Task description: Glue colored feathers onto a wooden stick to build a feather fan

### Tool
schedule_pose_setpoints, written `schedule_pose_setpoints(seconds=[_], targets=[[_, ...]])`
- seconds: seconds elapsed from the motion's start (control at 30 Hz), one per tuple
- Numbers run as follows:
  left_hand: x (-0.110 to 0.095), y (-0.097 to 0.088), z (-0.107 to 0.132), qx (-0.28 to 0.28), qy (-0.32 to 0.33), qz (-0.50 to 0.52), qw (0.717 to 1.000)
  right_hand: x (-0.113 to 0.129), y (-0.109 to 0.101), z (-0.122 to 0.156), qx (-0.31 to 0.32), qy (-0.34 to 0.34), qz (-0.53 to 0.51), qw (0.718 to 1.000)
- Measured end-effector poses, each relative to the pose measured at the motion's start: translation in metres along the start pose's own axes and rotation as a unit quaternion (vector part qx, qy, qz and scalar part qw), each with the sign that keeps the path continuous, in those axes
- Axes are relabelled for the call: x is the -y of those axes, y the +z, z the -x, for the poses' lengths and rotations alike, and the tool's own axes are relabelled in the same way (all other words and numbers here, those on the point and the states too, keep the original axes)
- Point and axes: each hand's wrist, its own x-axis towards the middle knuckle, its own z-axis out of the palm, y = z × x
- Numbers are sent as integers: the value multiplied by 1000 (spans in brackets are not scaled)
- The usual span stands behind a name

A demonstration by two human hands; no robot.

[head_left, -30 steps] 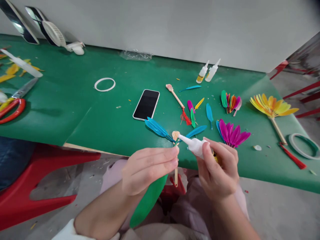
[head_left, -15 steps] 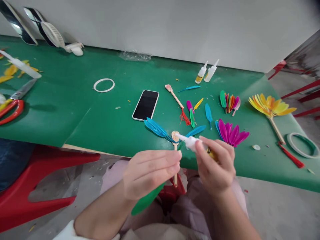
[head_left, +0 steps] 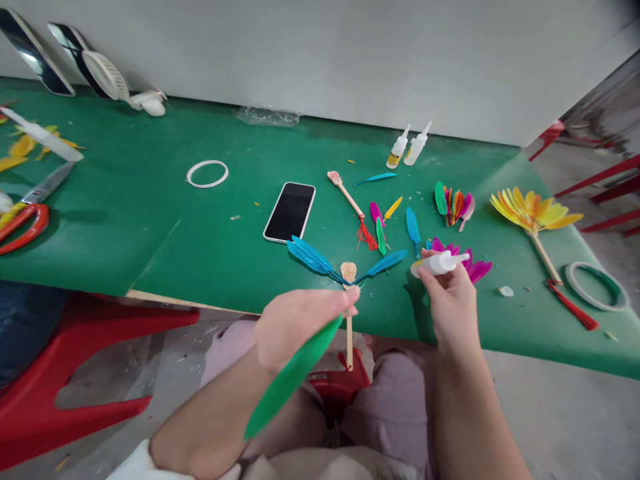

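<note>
My left hand (head_left: pixel 303 327) is pinched on a long green feather (head_left: pixel 295 380), whose broad end points down toward my lap. Just beyond those fingertips lies a wooden fan handle (head_left: pixel 349 272) with a rounded head, its stick hanging over the table edge. Blue feathers (head_left: pixel 313 257) spread from both sides of that head. Whether my left fingers touch the stick is hard to tell. In my right hand (head_left: pixel 453 300) is a white glue bottle (head_left: pixel 440 264), nozzle pointing right, above the table beside a bunch of magenta feathers (head_left: pixel 480 270).
A phone (head_left: pixel 290 212), another wooden handle (head_left: pixel 346 193) with a red tassel and loose feathers lie ahead. Two glue bottles (head_left: pixel 416 148) stand at the back. To the right are a yellow feather fan (head_left: pixel 535 213) and a tape roll (head_left: pixel 570 280); scissors (head_left: pixel 35 207) lie left.
My right hand has drawn the glue bottle away from the handle's head to the right and turned its nozzle rightward. My left hand has tilted, bringing more of the green feather into view.
</note>
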Motion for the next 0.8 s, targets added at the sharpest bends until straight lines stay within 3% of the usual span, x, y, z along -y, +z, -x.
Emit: schedule_pose_setpoints(seconds=[0.07, 0.23, 0.3, 0.37, 0.5, 0.6, 0.63, 0.7, 0.8], targets=[[12, 12, -2, -122, -17, 76, 989, -6, 1, -3, -12, -1, 49, 999], [27, 22, -8, -119, -137, 147, 972, -11, 1, -8, -42, -4, 197, 980], [26, 18, -8, -120, -118, 148, 975, -6, 0, -7, -35, -16, 245, 969], [23, 11, -7, -112, -47, 119, 986, 4, -3, -3, -34, -37, 253, 966], [15, -3, -2, -62, 95, 54, 992, 38, -12, 4, -71, -45, 153, 985], [9, -7, 2, -57, 119, 37, 991, 67, -15, 3, -106, -68, -15, 992], [8, -8, 2, -52, 114, 34, 991, 76, -14, 1, -90, -68, -80, 990], [5, -7, 2, -33, 111, 36, 993, 93, -9, -5, 1, -44, -180, 983], [4, -4, -1, -17, 99, 44, 994, 112, 3, -16, 69, -57, -231, 969]])
